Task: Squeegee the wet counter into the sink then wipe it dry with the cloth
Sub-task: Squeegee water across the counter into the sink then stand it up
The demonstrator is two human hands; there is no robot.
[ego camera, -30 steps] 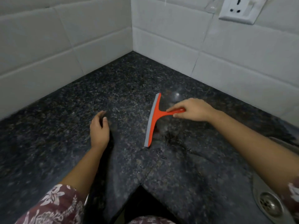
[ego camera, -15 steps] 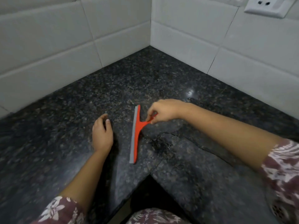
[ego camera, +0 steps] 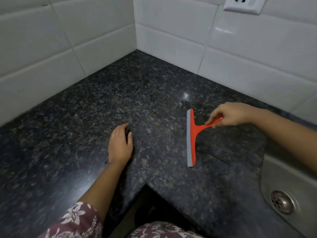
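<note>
An orange squeegee (ego camera: 192, 140) with a grey rubber blade lies blade-down on the dark speckled granite counter (ego camera: 103, 103). My right hand (ego camera: 228, 115) grips its short handle from the right. A few water drops and streaks glisten on the stone behind and beside the blade. My left hand (ego camera: 120, 145) rests on the counter to the left, fingers loosely curled, holding nothing. The steel sink (ego camera: 289, 182) with its round drain (ego camera: 282, 201) sits at the lower right. No cloth is in view.
White tiled walls (ego camera: 85, 40) meet in a corner behind the counter. A white wall socket (ego camera: 243, 4) sits at the top right. The counter's front edge forms an inner corner at the bottom middle, above my patterned clothing.
My right hand has drawn the squeegee to the right, toward the sink, away from my left hand. The view has shifted so the sink shows again. My left hand stays on the counter.
</note>
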